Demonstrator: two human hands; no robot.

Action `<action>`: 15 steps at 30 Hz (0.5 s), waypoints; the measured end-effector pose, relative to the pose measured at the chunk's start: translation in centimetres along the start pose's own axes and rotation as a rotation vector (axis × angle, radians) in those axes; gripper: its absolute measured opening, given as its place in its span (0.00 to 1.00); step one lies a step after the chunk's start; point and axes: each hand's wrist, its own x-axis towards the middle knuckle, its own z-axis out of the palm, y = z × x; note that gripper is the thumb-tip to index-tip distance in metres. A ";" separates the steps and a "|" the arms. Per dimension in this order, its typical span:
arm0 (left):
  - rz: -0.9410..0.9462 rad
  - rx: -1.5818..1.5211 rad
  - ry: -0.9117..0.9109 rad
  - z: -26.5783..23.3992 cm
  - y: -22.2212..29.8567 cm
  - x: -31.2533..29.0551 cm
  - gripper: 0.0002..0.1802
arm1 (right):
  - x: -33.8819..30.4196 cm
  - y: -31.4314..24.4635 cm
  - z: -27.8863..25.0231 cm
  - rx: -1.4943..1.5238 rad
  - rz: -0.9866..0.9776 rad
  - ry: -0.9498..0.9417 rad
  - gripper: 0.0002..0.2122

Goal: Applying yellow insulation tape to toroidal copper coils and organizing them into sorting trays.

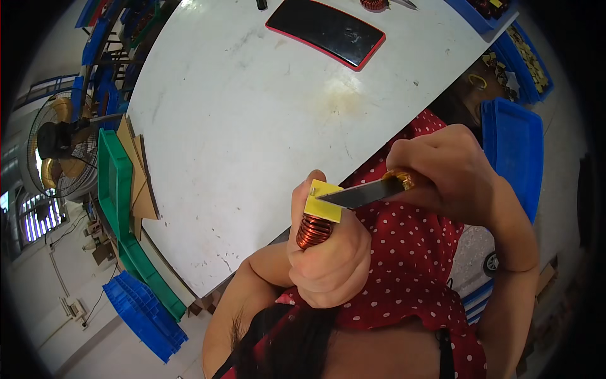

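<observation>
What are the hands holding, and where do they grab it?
The left hand grips a copper coil by its windings, beside the yellow plate; the right hand grips a blade by its yellow-wrapped end.

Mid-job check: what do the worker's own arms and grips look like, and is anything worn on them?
The left arm and right arm show no sleeves. The left grip and right grip are ungloved hands, with no watch or cable visible. A dark red garment with pale dots covers the torso.
</observation>
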 end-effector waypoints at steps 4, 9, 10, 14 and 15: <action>-0.034 -0.008 -0.049 -0.6 0.0 -0.3 0.38 | 0.4 0.5 0.1 0.030 -0.064 -0.017 0.11; -0.072 -0.088 0.022 -0.6 1.5 -0.8 0.35 | 0.0 0.5 0.4 -0.186 -0.007 0.127 0.09; -0.065 -0.088 0.029 -0.6 1.8 -0.7 0.34 | 0.0 0.3 0.8 -0.208 0.000 0.182 0.09; -0.062 -0.037 0.357 0.7 0.5 0.0 0.35 | 0.2 0.8 1.3 -0.142 0.256 0.338 0.10; -0.152 0.024 0.452 1.0 0.6 0.4 0.37 | 0.0 1.1 1.1 -0.099 0.361 0.379 0.10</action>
